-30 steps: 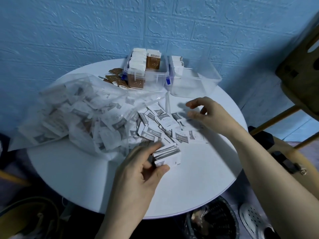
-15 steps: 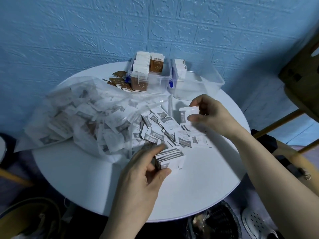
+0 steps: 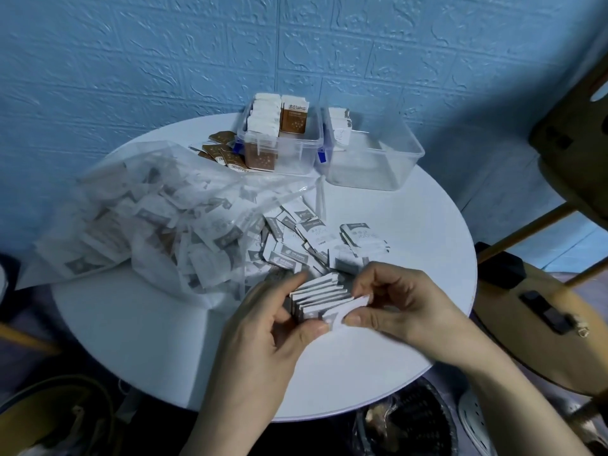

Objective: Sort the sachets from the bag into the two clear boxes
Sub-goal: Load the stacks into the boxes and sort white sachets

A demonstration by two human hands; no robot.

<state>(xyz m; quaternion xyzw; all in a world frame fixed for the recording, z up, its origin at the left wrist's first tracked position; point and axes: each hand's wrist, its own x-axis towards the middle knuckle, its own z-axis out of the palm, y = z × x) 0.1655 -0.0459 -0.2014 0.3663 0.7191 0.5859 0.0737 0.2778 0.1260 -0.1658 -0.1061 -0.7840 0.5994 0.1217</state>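
Note:
A clear plastic bag [image 3: 138,218] full of white sachets lies on the left of the round white table [image 3: 411,245]. Loose white sachets [image 3: 309,232] spill from its mouth at the table's middle. My left hand [image 3: 263,327] holds a fanned stack of white sachets [image 3: 320,299] near the front edge. My right hand [image 3: 398,301] pinches one white sachet [image 3: 348,311] against the front of that stack. At the back stand two clear boxes: the left box [image 3: 296,149] holds rows of white and brown sachets, the right box [image 3: 381,159] holds a few white ones at its far end.
Several brown sachets [image 3: 223,149] lie on the table left of the left box. A wooden chair [image 3: 572,153] stands to the right, a dark wastebasket [image 3: 408,426] under the front edge, a blue brick-pattern wall [image 3: 164,60] behind.
My right hand picked a white sachet from the loose pile and brought it back to the stack in my left hand. The left hand has lifted the stack slightly and fanned it.

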